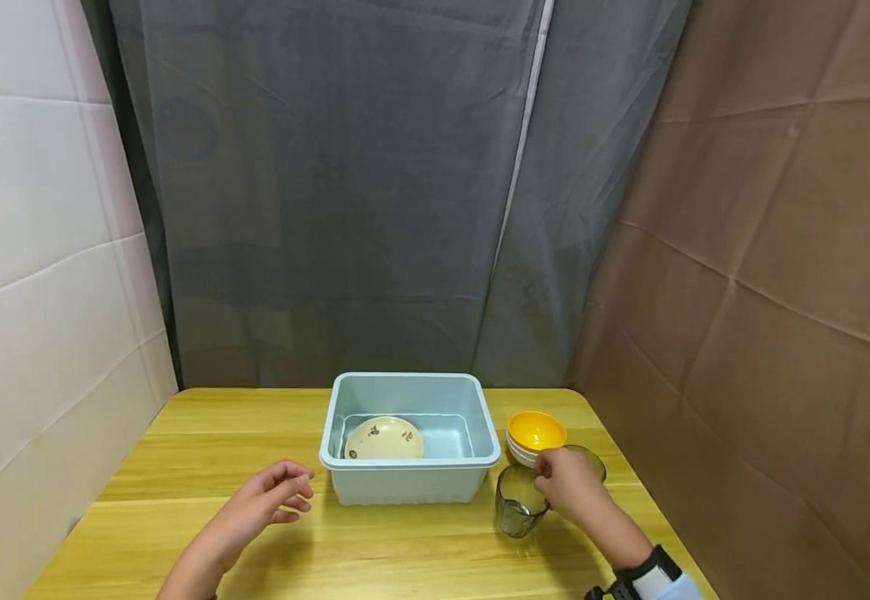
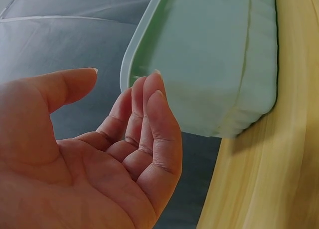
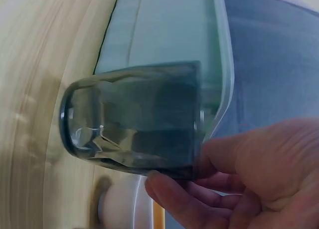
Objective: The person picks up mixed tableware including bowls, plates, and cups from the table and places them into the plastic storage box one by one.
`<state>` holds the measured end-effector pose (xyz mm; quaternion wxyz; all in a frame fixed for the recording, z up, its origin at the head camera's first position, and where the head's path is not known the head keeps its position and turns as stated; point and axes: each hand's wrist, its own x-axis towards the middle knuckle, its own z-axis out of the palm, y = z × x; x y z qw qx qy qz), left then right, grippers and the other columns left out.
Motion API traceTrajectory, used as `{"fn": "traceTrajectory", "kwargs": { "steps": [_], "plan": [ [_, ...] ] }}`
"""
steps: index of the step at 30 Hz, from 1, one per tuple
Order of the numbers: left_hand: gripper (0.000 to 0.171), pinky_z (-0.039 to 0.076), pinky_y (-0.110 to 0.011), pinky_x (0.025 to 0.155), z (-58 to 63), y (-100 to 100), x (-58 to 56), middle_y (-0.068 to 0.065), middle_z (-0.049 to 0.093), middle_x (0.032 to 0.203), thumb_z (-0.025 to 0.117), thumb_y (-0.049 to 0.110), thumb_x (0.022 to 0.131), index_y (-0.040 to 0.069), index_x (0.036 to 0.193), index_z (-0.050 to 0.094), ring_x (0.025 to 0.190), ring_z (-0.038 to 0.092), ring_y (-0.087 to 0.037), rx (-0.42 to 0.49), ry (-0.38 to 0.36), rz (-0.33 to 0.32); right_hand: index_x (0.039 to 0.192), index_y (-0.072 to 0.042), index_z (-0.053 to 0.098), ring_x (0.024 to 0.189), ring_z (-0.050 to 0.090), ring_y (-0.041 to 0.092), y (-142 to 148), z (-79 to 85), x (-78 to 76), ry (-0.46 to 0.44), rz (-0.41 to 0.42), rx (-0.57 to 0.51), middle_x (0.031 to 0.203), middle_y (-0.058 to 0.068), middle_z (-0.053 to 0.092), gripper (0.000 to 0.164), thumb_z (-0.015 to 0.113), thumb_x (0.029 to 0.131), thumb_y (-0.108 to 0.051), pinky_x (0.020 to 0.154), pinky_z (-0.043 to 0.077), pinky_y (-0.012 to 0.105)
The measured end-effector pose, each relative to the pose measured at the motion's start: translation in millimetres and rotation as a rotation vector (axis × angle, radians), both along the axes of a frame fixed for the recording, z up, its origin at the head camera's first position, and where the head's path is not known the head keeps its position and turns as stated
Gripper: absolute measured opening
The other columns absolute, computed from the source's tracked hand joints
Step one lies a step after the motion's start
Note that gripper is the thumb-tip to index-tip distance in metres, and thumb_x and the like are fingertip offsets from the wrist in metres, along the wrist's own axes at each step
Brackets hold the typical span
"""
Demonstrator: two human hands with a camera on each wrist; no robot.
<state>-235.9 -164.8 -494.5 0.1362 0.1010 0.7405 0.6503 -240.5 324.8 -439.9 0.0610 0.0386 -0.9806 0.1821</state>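
Note:
My right hand (image 1: 572, 483) pinches the rim of a smoky clear drinking glass (image 1: 516, 502) between thumb and fingers. In the right wrist view the glass (image 3: 132, 119) fills the middle, with nothing in it, and the thumb and fingers of the hand (image 3: 249, 184) are at its rim. Left of the light blue plastic bin (image 1: 408, 483), my left hand (image 1: 266, 500) hangs in the air, palm inward and fingers loosely bent, holding nothing. A cream plate (image 1: 384, 439) with small printed motifs lies inside the bin.
Right of the bin stands a yellow bowl (image 1: 537, 430) stacked on white bowls (image 1: 519, 451). A second smoky glass (image 1: 589, 460) is partly hidden behind my right hand. The wooden table (image 1: 375, 558) ends at a grey curtain (image 1: 330, 208), with a brown cloth (image 1: 780, 250) along the right.

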Motion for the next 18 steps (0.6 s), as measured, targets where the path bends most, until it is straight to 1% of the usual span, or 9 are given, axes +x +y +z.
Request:
{"fn": "traceTrajectory", "kwargs": {
  "steps": [2, 4, 7, 9, 13, 18],
  "plan": [
    [0.040, 0.060, -0.042, 0.094, 1.4, 0.7, 0.9, -0.012, 0.067, 0.118, 0.056, 0.032, 0.118, -0.003, 0.137, 0.059, 0.109, 0.070, -0.027, -0.004, 0.007, -0.008, 0.092, -0.006, 0.072, 0.075, 0.059, 0.017, -5.1, 1.5, 5.4, -0.045, 0.025, -0.083, 0.083, 0.000, 0.066, 0.012, 0.078, 0.090, 0.004, 0.066, 0.053, 0.038],
    [0.041, 0.060, -0.043, 0.095, 2.4, 1.8, 1.7, -0.012, 0.067, 0.118, 0.056, 0.032, 0.118, -0.004, 0.138, 0.059, 0.110, 0.070, -0.028, 0.001, 0.020, -0.019, 0.093, -0.005, 0.071, 0.073, 0.059, 0.018, -10.9, 3.1, 10.9, -0.087, 0.047, -0.164, 0.083, 0.001, 0.065, 0.013, 0.075, 0.090, 0.006, 0.064, 0.053, 0.037],
    [0.040, 0.060, -0.043, 0.094, 4.4, 5.3, 3.9, -0.012, 0.067, 0.117, 0.057, 0.030, 0.117, -0.005, 0.137, 0.059, 0.111, 0.070, -0.031, 0.013, 0.039, -0.037, 0.092, -0.005, 0.069, 0.066, 0.059, 0.017, -19.2, 4.0, 18.1, -0.096, 0.107, -0.245, 0.078, 0.001, 0.063, 0.014, 0.072, 0.089, 0.008, 0.057, 0.052, 0.033],
    [0.038, 0.060, -0.042, 0.093, 5.8, 8.5, 5.6, -0.012, 0.067, 0.116, 0.058, 0.029, 0.117, -0.004, 0.135, 0.059, 0.111, 0.070, -0.032, 0.020, 0.048, -0.047, 0.091, -0.004, 0.068, 0.061, 0.058, 0.016, -24.4, 4.6, 21.1, -0.095, 0.156, -0.278, 0.076, 0.001, 0.061, 0.013, 0.070, 0.087, 0.009, 0.054, 0.051, 0.031],
    [0.035, 0.060, -0.043, 0.092, 8.5, 15.6, 8.7, -0.011, 0.067, 0.115, 0.059, 0.026, 0.116, -0.004, 0.133, 0.059, 0.109, 0.069, -0.031, 0.020, 0.065, -0.064, 0.093, -0.001, 0.070, 0.059, 0.058, 0.014, -35.7, 4.3, 23.7, -0.098, 0.247, -0.318, 0.075, 0.000, 0.061, 0.011, 0.068, 0.088, 0.009, 0.053, 0.050, 0.029],
    [0.035, 0.060, -0.046, 0.092, 10.2, 28.4, 8.8, -0.011, 0.068, 0.114, 0.060, 0.024, 0.114, -0.006, 0.133, 0.059, 0.105, 0.068, -0.028, 0.014, 0.079, -0.084, 0.097, 0.001, 0.071, 0.059, 0.059, 0.014, -52.5, 4.1, 23.2, -0.146, 0.297, -0.352, 0.077, 0.001, 0.063, 0.011, 0.067, 0.090, 0.008, 0.052, 0.053, 0.029]
  ]
}}
